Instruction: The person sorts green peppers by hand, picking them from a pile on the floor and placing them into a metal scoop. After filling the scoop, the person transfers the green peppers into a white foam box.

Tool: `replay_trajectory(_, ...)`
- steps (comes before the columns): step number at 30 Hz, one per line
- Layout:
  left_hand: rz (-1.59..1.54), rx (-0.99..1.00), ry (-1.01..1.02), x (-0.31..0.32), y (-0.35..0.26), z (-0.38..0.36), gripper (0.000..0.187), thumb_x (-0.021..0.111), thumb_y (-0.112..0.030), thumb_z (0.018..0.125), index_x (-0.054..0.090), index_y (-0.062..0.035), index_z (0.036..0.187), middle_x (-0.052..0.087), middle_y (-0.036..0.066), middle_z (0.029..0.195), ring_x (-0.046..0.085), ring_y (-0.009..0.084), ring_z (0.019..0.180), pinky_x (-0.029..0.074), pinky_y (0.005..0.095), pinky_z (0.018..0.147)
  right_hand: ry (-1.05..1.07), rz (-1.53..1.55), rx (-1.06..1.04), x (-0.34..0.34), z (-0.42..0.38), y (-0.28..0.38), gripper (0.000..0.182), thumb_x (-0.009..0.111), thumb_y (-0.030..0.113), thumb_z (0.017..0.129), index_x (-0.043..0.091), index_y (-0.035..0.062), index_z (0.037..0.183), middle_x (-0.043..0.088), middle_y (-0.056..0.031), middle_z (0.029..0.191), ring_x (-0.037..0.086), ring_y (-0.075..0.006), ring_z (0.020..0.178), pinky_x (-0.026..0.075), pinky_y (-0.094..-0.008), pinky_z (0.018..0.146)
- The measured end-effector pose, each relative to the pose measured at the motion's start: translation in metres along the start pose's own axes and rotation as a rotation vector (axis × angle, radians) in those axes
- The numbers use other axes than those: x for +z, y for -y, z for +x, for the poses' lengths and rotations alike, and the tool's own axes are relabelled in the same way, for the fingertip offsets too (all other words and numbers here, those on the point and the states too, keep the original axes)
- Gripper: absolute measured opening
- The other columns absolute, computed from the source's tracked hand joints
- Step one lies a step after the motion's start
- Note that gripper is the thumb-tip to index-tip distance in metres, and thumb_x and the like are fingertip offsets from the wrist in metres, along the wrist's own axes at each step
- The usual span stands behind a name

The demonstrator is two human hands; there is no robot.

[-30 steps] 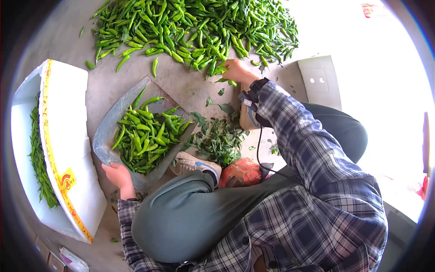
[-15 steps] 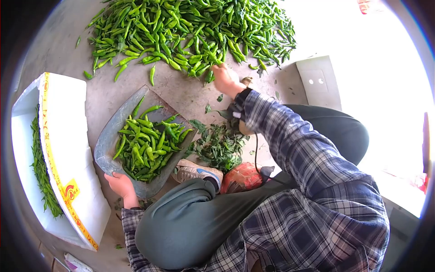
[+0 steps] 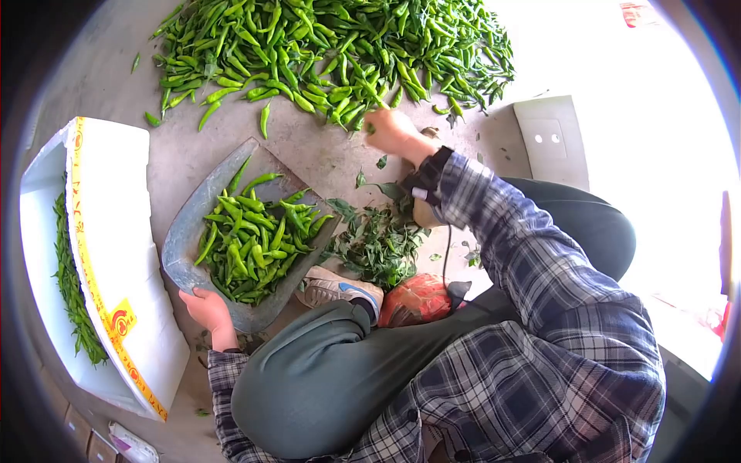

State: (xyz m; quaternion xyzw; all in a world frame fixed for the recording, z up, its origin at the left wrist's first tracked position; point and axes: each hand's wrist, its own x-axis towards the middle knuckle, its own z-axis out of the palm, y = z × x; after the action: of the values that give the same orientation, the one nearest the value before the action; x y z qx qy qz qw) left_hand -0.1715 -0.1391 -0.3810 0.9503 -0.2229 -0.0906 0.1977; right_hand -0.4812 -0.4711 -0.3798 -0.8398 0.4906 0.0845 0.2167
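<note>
A grey dustpan-like scoop (image 3: 185,247) lies on the floor, with a pile of green peppers (image 3: 255,243) in it. My left hand (image 3: 207,310) grips the scoop's lower left rim. At the near edge of a large heap of green peppers (image 3: 332,54), my right hand (image 3: 392,131) is closed, its fingertips pinched on a green pepper (image 3: 370,128) that shows only in part. Loose leaves (image 3: 378,247) lie in a small pile to the right of the scoop.
On the left stands a white foam box (image 3: 116,255) with green peppers inside. A shoe (image 3: 340,287) and a red bag (image 3: 417,301) are near my legs. A grey-white panel (image 3: 549,143) is at the right. A white packet (image 3: 133,444) lies at the bottom left.
My right hand has shifted slightly to the right at the heap's edge. My left hand stays on the scoop. The whole view has shifted a little.
</note>
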Motion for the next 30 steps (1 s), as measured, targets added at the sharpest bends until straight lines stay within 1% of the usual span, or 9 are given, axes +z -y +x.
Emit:
replay_trajectory(2,0.0,0.003,-0.012,0.001,0.001,0.001,0.029,0.041,-0.007,0.084,0.041,0.0086,0.108,0.054,0.03,0.097,0.051,0.0443,0.09,0.04,0.0453,0.077,0.113,0.306,-0.183,-0.002,-0.017,0.042,0.024,0.059,0.017,0.067,0.06,0.0077,0.088,0.063,-0.0106,0.076,0.061,-0.0209,0.069,0.049,-0.0321,0.064)
replay_trajectory(4,-0.002,0.012,0.016,-0.001,0.001,0.005,0.029,0.041,-0.007,0.084,0.041,0.0079,0.109,0.054,0.03,0.096,0.051,0.0445,0.09,0.04,0.0457,0.077,0.39,0.696,-0.057,-0.017,-0.027,0.074,0.026,0.065,0.025,0.067,0.061,0.0099,0.087,0.065,-0.0085,0.076,0.063,-0.0182,0.074,0.05,-0.0341,0.066)
replay_trajectory(9,-0.013,0.007,-0.004,0.0,0.002,-0.001,0.029,0.04,-0.007,0.085,0.04,0.0074,0.11,0.054,0.03,0.097,0.051,0.0445,0.09,0.04,0.0458,0.077,0.059,0.465,-0.386,0.013,-0.029,0.104,0.021,0.057,0.022,0.072,0.062,0.0072,0.087,0.063,-0.0133,0.075,0.062,-0.0261,0.069,0.049,-0.0376,0.064)
replay_trajectory(11,0.0,-0.006,-0.014,0.001,0.001,-0.001,0.03,0.04,-0.008,0.085,0.039,0.0073,0.111,0.054,0.03,0.098,0.051,0.0446,0.09,0.039,0.0458,0.077,-0.075,0.16,0.141,0.025,0.02,0.035,0.021,0.052,0.023,0.074,0.063,0.0057,0.078,0.062,-0.016,0.075,0.061,-0.0311,0.068,0.049,-0.0396,0.063)
replay_trajectory(13,-0.001,-0.01,-0.022,0.003,0.002,-0.001,0.031,0.04,-0.008,0.085,0.039,0.0075,0.112,0.054,0.03,0.098,0.051,0.0446,0.09,0.039,0.0458,0.077,-0.174,0.124,0.398,0.026,0.031,0.005,0.029,0.054,0.029,0.075,0.062,0.0003,0.077,0.062,-0.018,0.072,0.061,-0.0328,0.069,0.05,-0.0399,0.064)
replay_trajectory(16,0.007,-0.015,-0.006,0.001,0.002,0.0,0.032,0.041,-0.008,0.084,0.039,0.0078,0.113,0.053,0.031,0.098,0.051,0.0447,0.09,0.039,0.0457,0.077,-0.221,0.183,0.455,0.038,0.035,-0.001,0.041,0.057,0.037,0.073,0.062,-0.002,0.082,0.062,-0.02,0.081,0.062,-0.0319,0.077,0.05,-0.0387,0.069)
replay_trajectory(20,-0.011,-0.005,0.0,0.002,0.005,0.0,0.033,0.041,-0.008,0.084,0.039,0.0084,0.113,0.053,0.031,0.097,0.051,0.045,0.089,0.039,0.0458,0.077,0.088,0.137,0.375,0.037,0.036,0.016,0.041,0.058,0.033,0.067,0.062,-0.0025,0.086,0.062,-0.0189,0.091,0.061,-0.0319,0.084,0.049,-0.0369,0.074)
replay_trajectory(24,-0.018,-0.037,0.021,-0.001,0.001,0.0,0.032,0.041,-0.008,0.084,0.039,0.0087,0.112,0.053,0.03,0.097,0.051,0.045,0.089,0.039,0.0456,0.078,0.008,0.118,0.342,0.035,0.026,0.019,0.048,0.056,0.03,0.068,0.052,-0.0023,0.103,0.06,-0.0226,0.091,0.059,-0.0354,0.086,0.048,-0.0383,0.076)
replay_trajectory(30,-0.004,-0.025,0.021,-0.002,-0.002,-0.001,0.032,0.04,-0.008,0.085,0.039,0.0082,0.112,0.053,0.03,0.098,0.05,0.0447,0.09,0.039,0.0449,0.078,-0.174,0.298,0.132,0.028,0.044,0.039,0.038,0.055,0.025,0.069,0.048,-0.0029,0.094,0.06,-0.0244,0.085,0.059,-0.0365,0.082,0.048,-0.0405,0.071)
